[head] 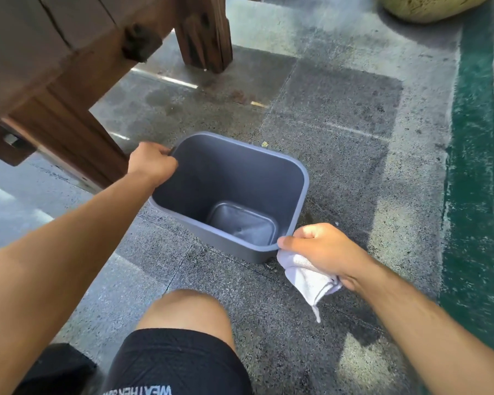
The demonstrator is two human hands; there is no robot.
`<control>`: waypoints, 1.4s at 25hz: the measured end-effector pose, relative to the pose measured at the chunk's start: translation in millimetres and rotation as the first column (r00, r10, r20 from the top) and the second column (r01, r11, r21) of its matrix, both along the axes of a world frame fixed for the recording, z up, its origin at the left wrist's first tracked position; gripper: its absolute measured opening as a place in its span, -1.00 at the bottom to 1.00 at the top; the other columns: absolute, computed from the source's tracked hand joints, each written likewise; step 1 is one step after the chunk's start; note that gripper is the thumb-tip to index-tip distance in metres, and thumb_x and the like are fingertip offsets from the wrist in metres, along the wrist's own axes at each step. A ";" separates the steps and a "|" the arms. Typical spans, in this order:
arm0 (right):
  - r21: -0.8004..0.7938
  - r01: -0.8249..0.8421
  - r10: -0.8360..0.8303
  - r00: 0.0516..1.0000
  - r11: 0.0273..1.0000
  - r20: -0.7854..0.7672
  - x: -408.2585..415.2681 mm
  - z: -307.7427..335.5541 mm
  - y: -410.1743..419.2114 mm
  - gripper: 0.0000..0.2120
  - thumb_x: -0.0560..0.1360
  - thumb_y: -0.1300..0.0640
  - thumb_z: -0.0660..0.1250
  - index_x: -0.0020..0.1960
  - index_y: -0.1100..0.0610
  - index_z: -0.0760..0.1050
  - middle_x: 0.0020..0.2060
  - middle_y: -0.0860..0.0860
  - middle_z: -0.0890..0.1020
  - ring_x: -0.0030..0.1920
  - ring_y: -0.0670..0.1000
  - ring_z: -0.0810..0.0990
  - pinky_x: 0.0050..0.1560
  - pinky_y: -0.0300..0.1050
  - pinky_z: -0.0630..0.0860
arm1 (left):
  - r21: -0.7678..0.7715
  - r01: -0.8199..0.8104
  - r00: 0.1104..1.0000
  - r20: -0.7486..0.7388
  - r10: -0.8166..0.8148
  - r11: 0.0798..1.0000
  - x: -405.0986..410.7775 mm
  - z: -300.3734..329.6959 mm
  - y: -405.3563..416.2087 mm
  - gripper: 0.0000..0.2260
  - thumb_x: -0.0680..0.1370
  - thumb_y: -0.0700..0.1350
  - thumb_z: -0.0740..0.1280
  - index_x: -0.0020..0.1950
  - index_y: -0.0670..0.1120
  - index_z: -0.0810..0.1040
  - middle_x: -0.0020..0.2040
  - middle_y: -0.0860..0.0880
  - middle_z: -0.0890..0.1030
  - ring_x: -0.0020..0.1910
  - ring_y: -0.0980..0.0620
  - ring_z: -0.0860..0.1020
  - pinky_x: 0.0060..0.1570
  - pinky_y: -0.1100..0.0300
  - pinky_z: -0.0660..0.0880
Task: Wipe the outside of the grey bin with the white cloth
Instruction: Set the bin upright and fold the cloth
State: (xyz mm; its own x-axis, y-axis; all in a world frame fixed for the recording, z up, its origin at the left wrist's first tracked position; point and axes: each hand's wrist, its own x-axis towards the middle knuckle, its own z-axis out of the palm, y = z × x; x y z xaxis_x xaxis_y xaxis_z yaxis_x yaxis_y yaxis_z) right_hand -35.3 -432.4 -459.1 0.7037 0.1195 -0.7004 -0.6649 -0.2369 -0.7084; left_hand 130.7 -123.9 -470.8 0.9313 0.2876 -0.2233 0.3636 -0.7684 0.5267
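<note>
Grey rectangular plastic bin point(294, 192) with rounded corners stands upright on the speckled grey stone floor point(340, 132), mouth open to the camera, inside bare down to its base. Left hand point(151, 163) at the bin's 10 o'clock corner, fingers curled over the rim and gripping it, forearm running back toward 7 o'clock. Right hand point(320, 249) at the bin's 5 o'clock corner, thumb lying on the rim, fingers bent down along the outer wall; how firmly the fingers press the wall cannot be told. White terry cloth point(308, 280) is bunched under that right palm and held by it, its upper part against the bin's outside at the near right corner, a loose tail hanging toward 6 o'clock, clear of the floor as far as can be seen. Person's bare knee point(186, 315) and black shorts with white lettering point(177, 366) at 6 o'clock of the bin, apart from it. Dark brown wooden bench frame point(69, 81) with bolted legs at 10 to 11 o'clock, one leg just beside the left hand. Green painted strip point(474, 195) along the floor at 3 o'clock, well apart. Part of a yellowish rounded stone object point(428, 7) at 1 o'clock, cut off by the frame edge.
</note>
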 end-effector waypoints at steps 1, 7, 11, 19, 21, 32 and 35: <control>-0.045 -0.072 0.073 0.997 0.996 0.018 3.0 2.6 -8.4 -0.79 0.54 0.13 0.46 -0.12 0.30 0.61 -0.48 0.10 0.62 -0.60 0.01 0.53 -0.61 -0.29 0.35 | 0.083 0.018 0.999 0.029 -0.021 0.996 -2.5 1.5 -2.4 -0.81 0.42 -0.13 0.31 -0.03 0.00 0.66 -0.01 -0.18 0.62 -0.01 -0.23 0.56 0.09 0.00 0.53; -0.305 0.016 0.045 0.980 0.952 0.194 22.0 5.3 -59.6 -0.68 0.51 0.19 0.44 0.24 0.05 0.53 -0.02 0.06 0.66 -0.36 -0.04 0.68 -0.49 -0.25 0.48 | 0.436 0.319 0.815 0.326 -0.478 0.841 -40.5 1.8 -49.1 -0.68 0.47 -0.21 0.27 0.19 -0.22 0.61 0.09 -0.30 0.55 0.10 -0.37 0.54 0.15 -0.19 0.49; -0.178 0.311 -0.215 0.884 0.934 0.415 38.0 15.6 -72.8 -0.61 0.54 0.28 0.39 0.33 0.06 0.51 0.05 -0.03 0.61 -0.18 -0.04 0.67 -0.44 -0.31 0.52 | 0.133 0.547 0.760 0.335 -0.557 0.826 -55.5 5.2 -107.8 -0.89 0.52 -0.22 0.34 -0.02 -0.16 0.64 -0.11 -0.13 0.64 -0.10 -0.15 0.61 0.03 0.05 0.50; 0.595 0.606 -0.767 0.641 0.528 0.028 21.0 49.9 -51.3 -0.68 0.59 0.38 0.24 0.29 0.17 0.50 0.20 0.18 0.61 0.17 0.09 0.62 0.30 0.09 0.51 | -0.809 -0.300 0.868 -0.451 -0.207 0.506 -88.1 72.9 -193.1 -0.69 0.62 0.08 0.33 0.09 -0.17 0.59 -0.09 -0.15 0.62 -0.05 -0.13 0.63 0.02 -0.09 0.61; 0.619 0.661 -0.774 0.619 0.424 -0.131 9.6 61.5 -39.0 -0.71 0.60 0.36 0.22 0.26 0.16 0.51 0.26 0.21 0.59 0.21 0.13 0.60 0.34 0.15 0.47 | -0.789 -0.456 0.793 -0.570 -0.215 0.412 -109.3 89.7 -195.2 -0.71 0.61 0.11 0.30 0.01 -0.12 0.56 -0.20 -0.08 0.55 -0.18 -0.04 0.54 -0.09 0.04 0.54; 0.297 0.388 -0.444 0.883 0.872 0.149 -53.2 205.3 -2.0 -0.79 0.65 0.14 0.30 0.26 0.17 0.51 0.08 0.02 0.65 0.08 -0.07 0.61 0.15 -0.09 0.53 | -0.715 -0.474 0.828 -0.561 -0.017 0.515 -177.1 236.6 -154.9 -0.77 0.59 -0.30 0.31 -0.22 -0.06 0.47 -0.40 0.00 0.55 -0.49 0.08 0.45 -0.45 0.27 0.39; 0.205 0.271 -0.312 0.928 0.941 0.204 -56.9 258.6 6.9 -0.71 0.57 0.25 0.41 0.27 0.22 0.48 0.16 0.11 0.64 0.09 -0.04 0.65 0.09 -0.17 0.57 | -0.714 -0.461 0.851 -0.525 0.034 0.527 -183.0 293.3 -142.8 -0.80 0.53 -0.31 0.32 -0.23 -0.06 0.48 -0.38 -0.03 0.54 -0.47 0.07 0.47 -0.40 0.24 0.40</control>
State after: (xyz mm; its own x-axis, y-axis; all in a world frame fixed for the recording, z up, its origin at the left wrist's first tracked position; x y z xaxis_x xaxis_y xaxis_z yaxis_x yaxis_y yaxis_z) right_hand -92.2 -425.5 -200.6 0.8645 -0.0127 -0.5025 -0.5001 0.0798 -0.8623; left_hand -52.2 -266.7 -177.4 0.6032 -0.0068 -0.7976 0.7966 0.0550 0.6020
